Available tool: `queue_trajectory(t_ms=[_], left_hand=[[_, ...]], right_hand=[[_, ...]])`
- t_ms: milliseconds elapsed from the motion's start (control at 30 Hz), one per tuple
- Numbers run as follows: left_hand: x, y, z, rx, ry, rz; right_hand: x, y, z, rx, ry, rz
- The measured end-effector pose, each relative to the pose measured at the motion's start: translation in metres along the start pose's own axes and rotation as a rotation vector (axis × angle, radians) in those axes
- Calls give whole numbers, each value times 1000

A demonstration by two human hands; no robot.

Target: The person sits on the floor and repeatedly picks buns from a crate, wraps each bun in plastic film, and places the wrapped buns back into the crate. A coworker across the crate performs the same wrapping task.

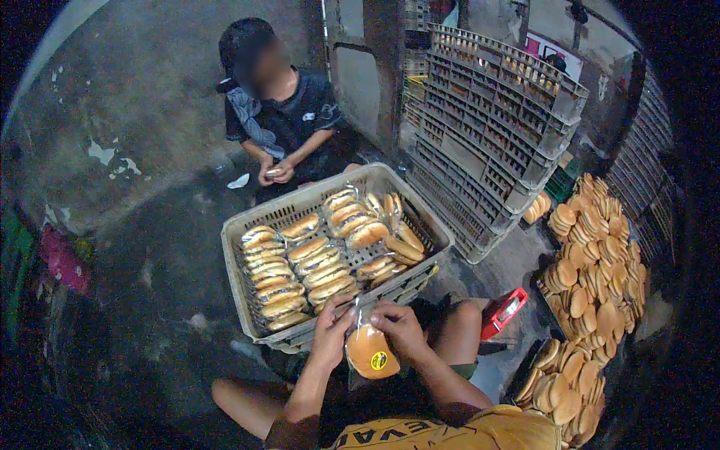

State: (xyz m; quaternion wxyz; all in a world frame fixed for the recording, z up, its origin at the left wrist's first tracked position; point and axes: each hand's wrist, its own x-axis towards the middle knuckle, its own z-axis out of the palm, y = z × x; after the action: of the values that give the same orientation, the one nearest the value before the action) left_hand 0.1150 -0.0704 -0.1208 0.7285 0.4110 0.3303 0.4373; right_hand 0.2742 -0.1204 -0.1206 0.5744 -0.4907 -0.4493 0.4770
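Observation:
A round bun in a clear plastic bag (372, 353) hangs between my hands over my lap, a yellow round sticker on its lower part. My left hand (336, 322) pinches the bag's upper left edge, and my right hand (400, 326) grips its upper right edge. Just beyond my hands stands a grey plastic crate (239, 281) holding rows of bagged, filled buns (279, 293). At the crate's right side, several bagged buns (404, 248) lean at mixed angles.
A person (281, 118) sits beyond the crate, holding something small. Tall stacked grey crates (478, 140) stand at the back right. Unbagged buns (596, 264) lie heaped along the right. A red object (503, 314), perhaps a tape dispenser, lies by my right knee. A wall is at back left.

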Motion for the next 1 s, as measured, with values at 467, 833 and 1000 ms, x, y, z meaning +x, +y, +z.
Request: queue_trajectory(t_ms=[467,833,1000], left_hand=[[7,-25,57,392,116,363],[-4,-66,102,355,97,198],[-9,-63,106,447,19,323]], right_hand=[[-14,3,-42,-356,207,-260],[-37,29,-72,-62,600,-367],[-103,89,-250,-747,1562,124]])
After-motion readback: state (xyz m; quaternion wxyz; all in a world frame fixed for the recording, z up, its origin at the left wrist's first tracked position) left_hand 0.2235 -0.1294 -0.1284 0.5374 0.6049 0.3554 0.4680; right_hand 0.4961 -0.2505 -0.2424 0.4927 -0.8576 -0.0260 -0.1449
